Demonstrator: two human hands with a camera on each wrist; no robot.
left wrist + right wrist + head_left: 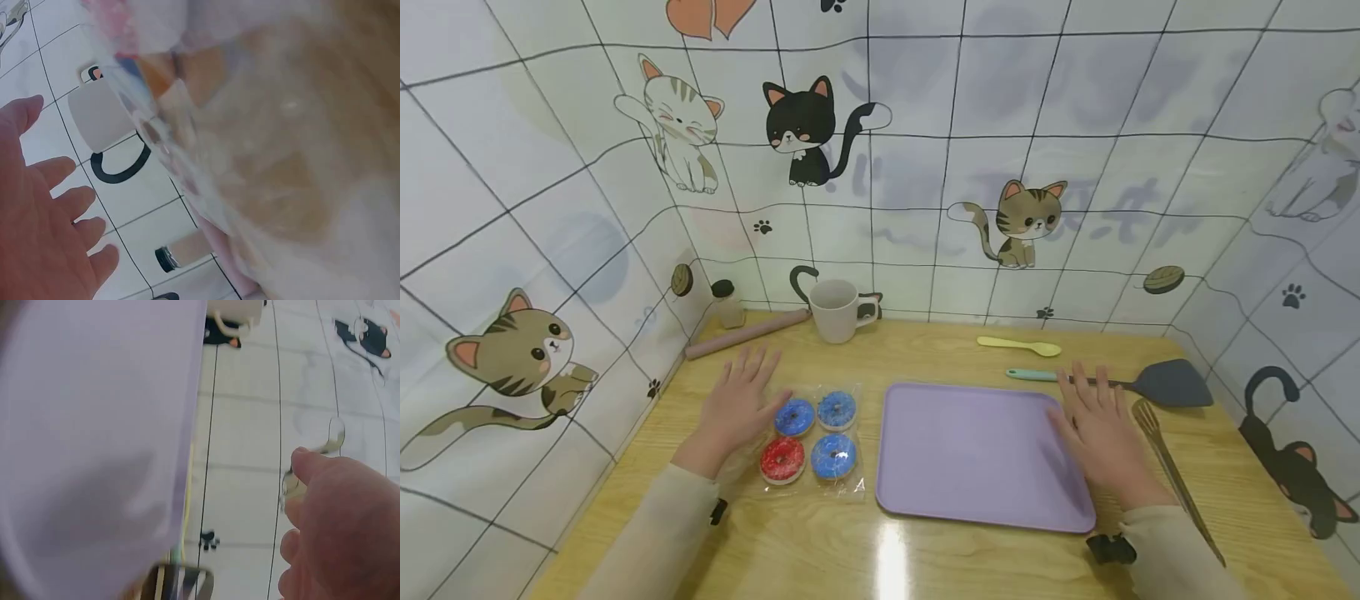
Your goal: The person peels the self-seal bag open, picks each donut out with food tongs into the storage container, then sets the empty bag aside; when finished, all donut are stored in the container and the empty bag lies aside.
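Spread wide, your left grip (737, 412) and right grip (1097, 437) hold nothing. Doughnuts (807, 423) at nine o'clock of the tray (977, 458) look light; pinch their slippery-looking wrap (857, 483) by its edges. The stiff-looking tray suits rim holds at three and nine o'clock.

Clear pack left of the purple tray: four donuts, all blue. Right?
Not all blue: the head view shows three blue donuts and one red donut. The rest holds: four in the clear pack, left of the purple tray.

Lilac tray (981, 458), blue donuts (835, 469), red donut (773, 462), cat-patterned white wall (906, 179)
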